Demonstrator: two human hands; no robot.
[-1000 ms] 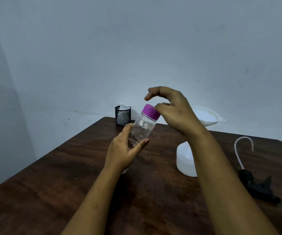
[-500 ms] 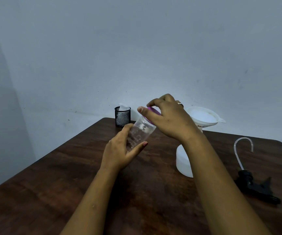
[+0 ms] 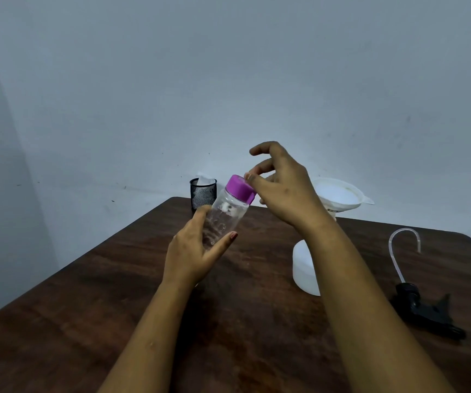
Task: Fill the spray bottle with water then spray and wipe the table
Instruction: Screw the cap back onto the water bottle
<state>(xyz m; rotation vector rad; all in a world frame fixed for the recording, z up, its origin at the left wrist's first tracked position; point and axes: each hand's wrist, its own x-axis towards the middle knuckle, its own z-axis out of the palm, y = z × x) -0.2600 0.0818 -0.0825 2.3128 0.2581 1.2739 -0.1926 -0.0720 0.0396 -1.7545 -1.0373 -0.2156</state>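
My left hand (image 3: 191, 253) grips a small clear water bottle (image 3: 223, 219), tilted to the right above the table. A purple cap (image 3: 238, 188) is on it. My right hand (image 3: 285, 188) hovers at the cap's right edge with its fingers loosely spread, a fingertip just touching the rim. Behind my right forearm the white spray bottle (image 3: 303, 268) stands on the table with a white funnel (image 3: 339, 194) in its neck. Its black spray head (image 3: 424, 310) with a clear curved tube (image 3: 398, 251) lies at the right.
A black mesh cup (image 3: 201, 194) holding a white tissue or cloth (image 3: 204, 180) stands at the far edge of the dark wooden table (image 3: 87, 307). Plain walls rise close behind and to the left.
Half a second ago my right hand was wrapped over the purple cap. It has since lifted off and opened, as it was one second ago. The bottle stays tilted in my left hand.
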